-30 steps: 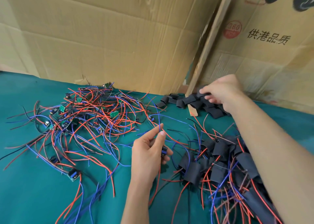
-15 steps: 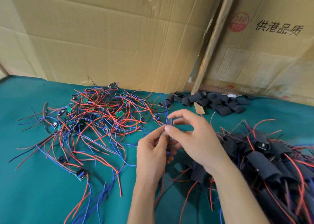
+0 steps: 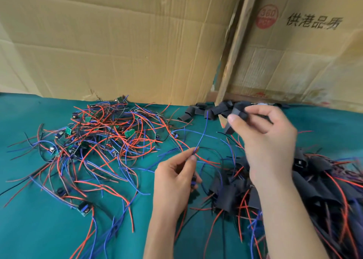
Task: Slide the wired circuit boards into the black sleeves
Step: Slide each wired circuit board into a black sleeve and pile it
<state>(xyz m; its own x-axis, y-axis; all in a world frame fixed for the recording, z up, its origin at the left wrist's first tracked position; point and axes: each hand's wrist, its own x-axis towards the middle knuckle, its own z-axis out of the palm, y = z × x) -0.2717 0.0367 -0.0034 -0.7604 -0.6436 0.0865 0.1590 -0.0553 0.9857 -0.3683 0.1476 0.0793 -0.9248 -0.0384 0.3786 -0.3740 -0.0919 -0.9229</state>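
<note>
On my head view, my left hand (image 3: 174, 178) pinches a blue wire (image 3: 202, 133) that stands upward, its board (image 3: 194, 180) tucked under the fingers. My right hand (image 3: 263, 133) grips a black sleeve (image 3: 234, 119) above the green worktop (image 3: 35, 229), near the loose sleeves (image 3: 198, 111).

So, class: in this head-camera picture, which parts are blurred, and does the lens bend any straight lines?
Head view: the right hand and the black sleeve it pinches are motion-smeared; the left hand and red-and-blue wire tangle look sharper; the teal cloth's far edge bows, wide-angle distortion.
</note>
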